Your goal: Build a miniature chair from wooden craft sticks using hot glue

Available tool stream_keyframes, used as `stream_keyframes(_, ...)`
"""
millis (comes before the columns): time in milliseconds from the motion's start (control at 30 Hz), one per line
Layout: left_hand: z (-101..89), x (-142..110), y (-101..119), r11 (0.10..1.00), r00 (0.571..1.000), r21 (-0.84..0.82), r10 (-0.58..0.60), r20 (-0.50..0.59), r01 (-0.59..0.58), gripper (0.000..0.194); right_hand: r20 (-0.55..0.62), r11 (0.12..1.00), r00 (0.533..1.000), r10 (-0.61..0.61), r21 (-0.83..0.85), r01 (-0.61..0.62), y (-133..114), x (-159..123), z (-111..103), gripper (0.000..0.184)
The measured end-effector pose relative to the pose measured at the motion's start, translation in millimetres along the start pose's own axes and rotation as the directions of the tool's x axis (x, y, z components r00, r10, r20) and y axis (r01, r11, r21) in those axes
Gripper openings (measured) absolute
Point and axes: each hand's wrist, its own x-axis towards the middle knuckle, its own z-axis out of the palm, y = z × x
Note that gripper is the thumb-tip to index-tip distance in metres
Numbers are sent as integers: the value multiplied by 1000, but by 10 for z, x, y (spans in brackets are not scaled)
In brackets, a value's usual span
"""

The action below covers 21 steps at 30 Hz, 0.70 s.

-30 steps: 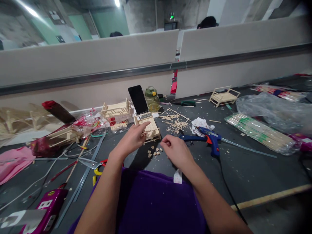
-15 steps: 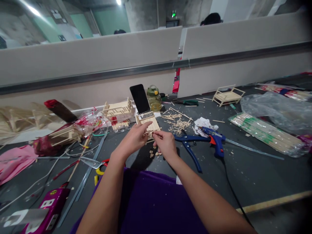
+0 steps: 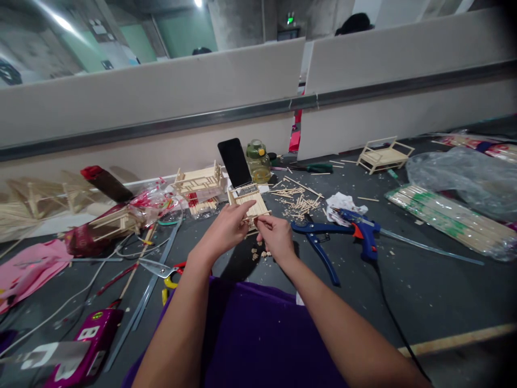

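Note:
A small bed-like model built of thin wooden sticks [image 3: 258, 203] stands in front of me on the dark table. My left hand [image 3: 226, 229] grips its near left side, with the index finger stretched across the slats. At the model's front edge, the fingertips of my right hand [image 3: 277, 236] are pinched together. Whatever they hold is too small to make out. Below both hands lie several tiny pale wooden pieces [image 3: 265, 254], partly in shadow.
A black phone [image 3: 235, 161] leans upright behind the model, beside a green bottle [image 3: 258, 161]. To the right lie cut sticks [image 3: 305, 205], blue-handled cutters [image 3: 323, 258] and a blue glue gun [image 3: 367, 240]. Scissors [image 3: 155, 268] lie left. Another stick model [image 3: 385, 155] stands far right.
My right hand has moved left and forward from above the tiny wooden pieces to the model's front edge. My left hand stays at the model. The view has shifted slightly.

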Motion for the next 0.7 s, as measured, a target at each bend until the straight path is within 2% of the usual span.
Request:
stream_keyframes(333, 3, -7, -10, 1000, 1000, 5, 21, -5, -21, 55, -17, 997, 1000, -1, 72, 2, 39, 18, 33, 29)
stream_keyframes(700, -9, -10, 10, 1000, 1000, 11, 14, -2, -14, 55, 6, 984, 999, 52, 170, -52, 39, 25, 47, 31)
